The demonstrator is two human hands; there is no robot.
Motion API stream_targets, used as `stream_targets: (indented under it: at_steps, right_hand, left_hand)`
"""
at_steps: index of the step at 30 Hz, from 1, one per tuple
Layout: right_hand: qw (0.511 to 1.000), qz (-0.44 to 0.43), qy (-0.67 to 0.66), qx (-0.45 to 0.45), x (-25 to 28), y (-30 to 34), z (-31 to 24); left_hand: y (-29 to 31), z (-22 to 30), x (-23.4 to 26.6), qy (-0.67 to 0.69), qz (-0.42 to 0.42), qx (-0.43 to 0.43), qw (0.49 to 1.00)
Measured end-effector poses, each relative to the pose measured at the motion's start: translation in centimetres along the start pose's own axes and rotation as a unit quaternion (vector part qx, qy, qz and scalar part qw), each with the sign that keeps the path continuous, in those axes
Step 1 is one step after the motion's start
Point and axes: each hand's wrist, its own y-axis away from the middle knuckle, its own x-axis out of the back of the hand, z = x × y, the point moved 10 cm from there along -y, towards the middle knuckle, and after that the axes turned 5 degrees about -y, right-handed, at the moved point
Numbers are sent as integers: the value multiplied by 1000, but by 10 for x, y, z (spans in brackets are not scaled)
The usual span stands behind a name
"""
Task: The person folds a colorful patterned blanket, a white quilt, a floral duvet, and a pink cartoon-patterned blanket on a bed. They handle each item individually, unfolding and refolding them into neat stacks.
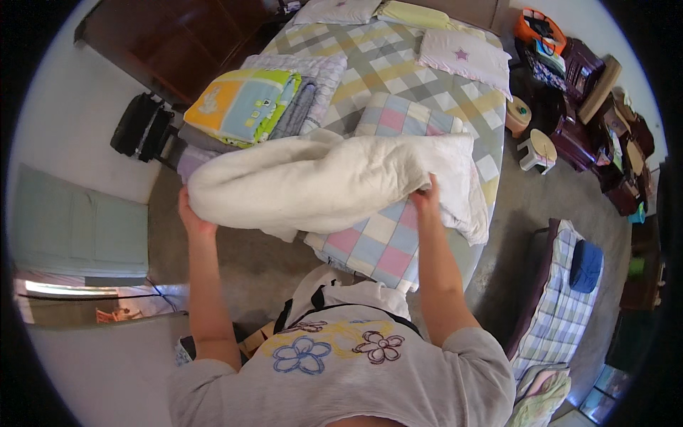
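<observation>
A thick cream-white quilt [306, 178], folded into a long bundle, spans the space in front of me above the near edge of the bed. My left hand [196, 213] grips its left end, the fingers partly hidden by the cloth. At its right part, my right hand [426, 196] is closed on the edge near a gathered fold. Under and behind the bundle lies a pink, blue and cream checked quilt [377, 245]. White fabric [466, 188] spreads to the right of my right hand, over the checked quilt; whether it belongs to the bundle I cannot tell.
Folded bedding [245, 103] is stacked on the bed's left side. Pillows [466, 55] lie across the far end of the patterned bed sheet [398, 64]. To the right stand a small stool [538, 151], dark chairs [573, 139] and a low plaid-covered bed [558, 299]. A black bag [142, 128] is at left.
</observation>
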Motion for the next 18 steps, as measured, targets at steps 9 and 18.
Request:
stream_targets:
  at_steps: [9,18]
  right_hand:
    - [935,-70,162,307,-75,213,-120]
    - [756,66,223,612,-127,426,-103]
  left_hand:
    - [-96,-192,111,41,-9,313,949]
    - [-83,-383,176,102,149,504,845]
